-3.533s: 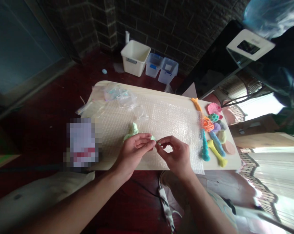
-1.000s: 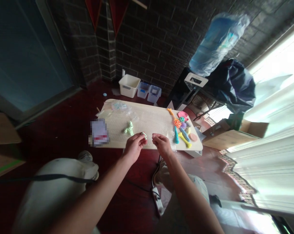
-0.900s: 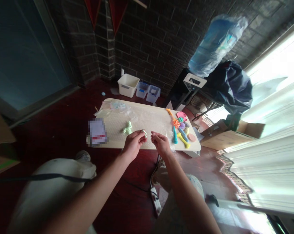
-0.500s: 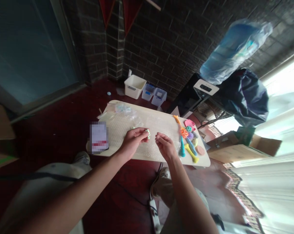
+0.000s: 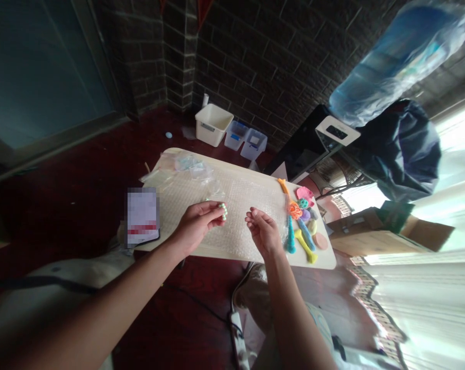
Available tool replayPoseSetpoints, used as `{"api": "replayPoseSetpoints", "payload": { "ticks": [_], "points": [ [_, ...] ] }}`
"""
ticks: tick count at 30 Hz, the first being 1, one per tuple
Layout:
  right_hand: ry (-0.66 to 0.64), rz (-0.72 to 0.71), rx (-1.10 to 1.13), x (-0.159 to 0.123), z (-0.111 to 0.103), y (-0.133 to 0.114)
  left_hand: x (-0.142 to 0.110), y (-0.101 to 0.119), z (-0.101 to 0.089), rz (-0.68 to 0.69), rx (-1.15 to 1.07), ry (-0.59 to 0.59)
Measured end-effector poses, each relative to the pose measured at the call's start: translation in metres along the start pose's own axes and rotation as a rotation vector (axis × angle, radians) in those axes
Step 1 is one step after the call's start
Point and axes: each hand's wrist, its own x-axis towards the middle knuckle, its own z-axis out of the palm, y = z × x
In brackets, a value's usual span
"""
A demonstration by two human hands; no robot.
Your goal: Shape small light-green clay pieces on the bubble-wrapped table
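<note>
My left hand [image 5: 196,223] is closed, pinching a small cluster of pale green and white beads [image 5: 224,211] between thumb and fingers. My right hand [image 5: 265,231] hovers a short gap to the right with its fingertips pressed together. Whatever those fingertips hold, if anything, is too small to make out. Beneath both hands, clear bubble wrap [image 5: 236,234] covers the middle of the pale table [image 5: 166,192]. To the right lie soft-looking coloured pieces: a yellow bone-like piece [image 5: 305,246], a teal strip [image 5: 290,235], an orange coil [image 5: 294,210] and a pink piece [image 5: 304,194].
Crumpled clear plastic bags [image 5: 197,168] lie at the table's back left, with a blurred-out item [image 5: 142,216] at its left edge. A white bin [image 5: 213,126] stands on the floor behind. An open cardboard box [image 5: 387,231] is to the right; a power strip [image 5: 239,344] lies below.
My hands have drawn a little further apart, the left one still pinching the beads. The camera view has shifted slightly. The coloured pieces lie as before.
</note>
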Motion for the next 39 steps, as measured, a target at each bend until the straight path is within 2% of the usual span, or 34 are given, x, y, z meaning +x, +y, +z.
{"api": "replayPoseSetpoints", "payload": {
  "ticks": [9, 16, 22, 30, 39],
  "points": [
    [-0.025, -0.058, -0.073, -0.028, 0.001, -0.013, -0.005, -0.003, 0.004, -0.035, 0.001, -0.021],
    [-0.065, -0.141, -0.156, -0.048, 0.024, -0.024, -0.011, -0.005, 0.011, -0.091, -0.026, -0.056],
    [-0.074, -0.254, -0.264, -0.058, 0.034, -0.020, -0.015, -0.004, 0.013, -0.072, -0.057, -0.083],
    [-0.073, -0.203, -0.217, -0.061, 0.040, -0.014, -0.021, -0.005, 0.018, -0.010, -0.043, -0.131],
    [-0.120, -0.220, -0.270, -0.067, 0.049, -0.019, -0.021, -0.003, 0.022, 0.049, -0.011, -0.040]
  ]
}}
